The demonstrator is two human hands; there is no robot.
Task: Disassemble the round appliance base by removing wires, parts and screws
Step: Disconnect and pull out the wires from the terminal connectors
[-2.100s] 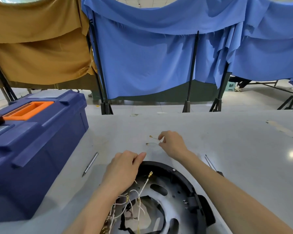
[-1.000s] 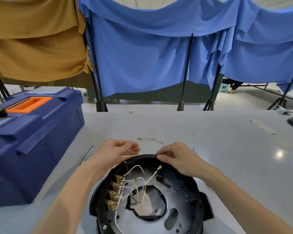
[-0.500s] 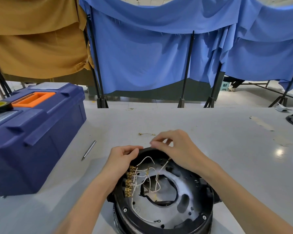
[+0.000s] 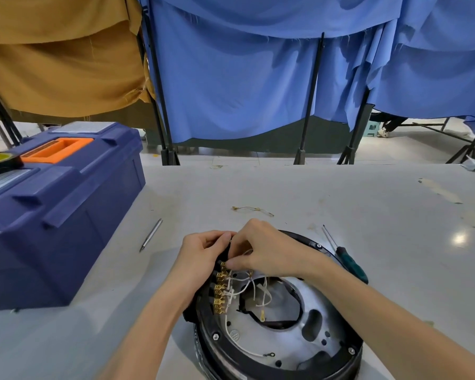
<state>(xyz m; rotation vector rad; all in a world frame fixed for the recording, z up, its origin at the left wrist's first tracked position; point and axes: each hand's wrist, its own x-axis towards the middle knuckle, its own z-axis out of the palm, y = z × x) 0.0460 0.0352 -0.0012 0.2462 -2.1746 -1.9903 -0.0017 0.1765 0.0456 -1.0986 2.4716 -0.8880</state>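
Both hands were at the far-left rim of the round appliance base (image 4: 294,335), which sat open side up on the grey table (image 4: 368,215), at its near edge. Left hand (image 4: 200,259): fingers curled round the rim from outside, gripping it. Right hand (image 4: 269,253): reached across the base, thumb and forefinger pinched together at the top of the row of brass terminals (image 4: 219,293); whether they closed on a terminal or its lead could not be determined. White wires (image 4: 247,286) ran from the terminals across the central opening. One loose wire (image 4: 251,209) lay on the table just beyond the hands. A green-handled screwdriver (image 4: 350,263) lay just right of the base, a slim metal tool (image 4: 151,235) to the left, near a blue toolbox (image 4: 66,215).
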